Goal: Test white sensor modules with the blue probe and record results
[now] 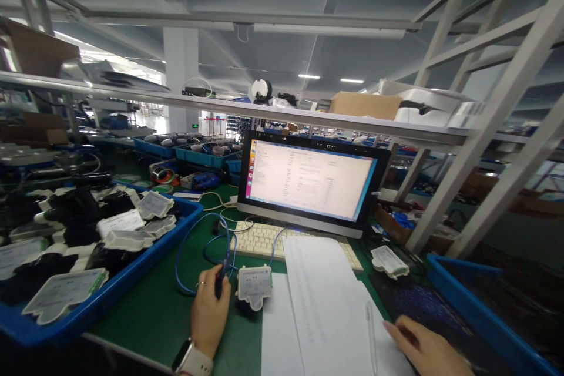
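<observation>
My left hand [211,308], with a ring and a watch at the wrist, is closed around the dark, probe-like end [222,273] of a blue cable [180,258]. Just right of it sits a white device [254,285] with a printed label and a green edge, on a dark base. My right hand [425,343] is at the right edge of some printed paper sheets [324,294], its fingers loosely bent and apart, holding nothing I can see. Between that hand and the middle of the sheets lies a pen [371,332].
A lit monitor [308,179] stands behind a pale keyboard [259,239], partly covered by paper. Left, a blue bin [145,273] holds several labelled devices. Another device [390,261] lies right, near a dark mat [423,305] and a second blue bin [476,299]. A shelf [282,110] crosses above.
</observation>
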{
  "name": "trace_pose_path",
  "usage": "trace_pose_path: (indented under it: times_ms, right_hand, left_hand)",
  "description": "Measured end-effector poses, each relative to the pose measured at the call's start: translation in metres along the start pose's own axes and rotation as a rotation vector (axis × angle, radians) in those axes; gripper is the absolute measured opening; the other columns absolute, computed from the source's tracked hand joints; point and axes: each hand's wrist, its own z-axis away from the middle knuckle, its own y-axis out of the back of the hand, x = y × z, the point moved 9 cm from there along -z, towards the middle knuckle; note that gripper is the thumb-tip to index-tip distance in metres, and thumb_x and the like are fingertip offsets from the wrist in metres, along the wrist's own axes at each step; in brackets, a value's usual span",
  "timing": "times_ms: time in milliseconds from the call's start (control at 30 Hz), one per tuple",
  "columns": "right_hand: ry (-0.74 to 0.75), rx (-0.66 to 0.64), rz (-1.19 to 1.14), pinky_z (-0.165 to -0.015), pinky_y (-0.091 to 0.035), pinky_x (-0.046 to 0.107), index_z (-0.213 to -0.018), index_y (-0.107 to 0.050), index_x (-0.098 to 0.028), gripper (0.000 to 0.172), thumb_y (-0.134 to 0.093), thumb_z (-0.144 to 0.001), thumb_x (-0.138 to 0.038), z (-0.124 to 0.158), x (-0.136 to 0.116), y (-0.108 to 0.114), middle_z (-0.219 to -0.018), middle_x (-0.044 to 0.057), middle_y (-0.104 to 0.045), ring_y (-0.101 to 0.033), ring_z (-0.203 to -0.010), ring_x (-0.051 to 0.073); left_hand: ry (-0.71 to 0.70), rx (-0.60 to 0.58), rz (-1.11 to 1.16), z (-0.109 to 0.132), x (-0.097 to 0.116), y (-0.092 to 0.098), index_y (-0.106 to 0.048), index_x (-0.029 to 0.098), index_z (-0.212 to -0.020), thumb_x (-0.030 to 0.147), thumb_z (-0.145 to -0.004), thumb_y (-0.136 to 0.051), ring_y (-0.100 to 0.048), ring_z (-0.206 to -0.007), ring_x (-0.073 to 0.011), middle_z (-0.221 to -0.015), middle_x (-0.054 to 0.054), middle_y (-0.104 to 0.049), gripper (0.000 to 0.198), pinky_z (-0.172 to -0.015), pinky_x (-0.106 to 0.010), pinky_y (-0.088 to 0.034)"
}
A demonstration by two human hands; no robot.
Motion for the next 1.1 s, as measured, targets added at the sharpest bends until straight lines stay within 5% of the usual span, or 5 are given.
trace_pose_path:
  times_ms: [367,533,733,967,1100]
  right_hand:
    - [-0.302,-0.44,-0.309,-0.034,-0.02,0.021,-0.044,-0.042,-0.021,0.031,-0.058,-0.063,-0.039,-0.015,-0.029,-0.051,-0.034,-0.003,-0.042,-0.033,-0.029,0.008]
    - [-0.394,-0.297,-0.911,-0.034,-0.017,0.017,-0.059,-0.045,-0.02,0.032,-0.061,-0.057,-0.048,-0.002,-0.043,-0.036,-0.042,-0.006,-0.045,-0.033,-0.032,0.006]
    - [-0.439,-0.189,-1.312,-0.037,-0.03,0.018,-0.074,-0.055,-0.017,0.034,-0.066,-0.054,-0.042,0.021,-0.089,-0.049,-0.053,0.001,-0.059,-0.046,-0.041,0.01]
    - [-0.28,-0.009,-1.153,-0.039,-0.03,0.02,-0.065,-0.054,-0.019,0.024,-0.069,-0.059,-0.037,0.024,-0.104,-0.062,-0.044,-0.005,-0.049,-0.038,-0.039,0.009]
    - [-0.193,-0.023,-1.03,-0.041,-0.034,0.022,-0.069,-0.052,-0.02,0.022,-0.063,-0.068,-0.039,0.028,-0.114,-0.064,-0.049,-0.003,-0.054,-0.044,-0.042,0.012]
  left_hand:
    - [-0.004,-0.126,-0.188,-0.002,-0.003,-0.01,-0.058,0.015,-0.103,0.037,-0.083,-0.039,-0.06,-0.085,-0.0258,-0.095,-0.011,-0.057,0.035,-0.073,-0.041,-0.051]
    - [-0.329,0.093,-0.173,0.015,0.057,0.02,-0.054,0.012,-0.11,0.031,-0.086,-0.045,-0.05,-0.109,-0.0295,-0.112,-0.016,-0.051,0.032,-0.09,-0.048,-0.044]
    - [-0.797,-0.322,-0.014,0.119,0.148,-0.014,-0.053,0.015,-0.114,0.017,-0.084,-0.048,-0.044,-0.122,-0.0237,-0.122,-0.009,-0.055,0.031,-0.102,-0.041,-0.037]
    - [-0.837,-0.587,-0.095,0.174,0.145,-0.06,-0.05,0.011,-0.119,0.045,-0.081,-0.056,-0.052,-0.115,-0.0255,-0.124,-0.013,-0.056,0.052,-0.094,-0.039,-0.046]
    - [-0.859,-0.559,-0.165,0.18,0.136,-0.066,-0.048,0.012,-0.12,0.017,-0.084,-0.052,-0.052,-0.115,-0.0222,-0.122,-0.011,-0.058,0.037,-0.095,-0.036,-0.045]
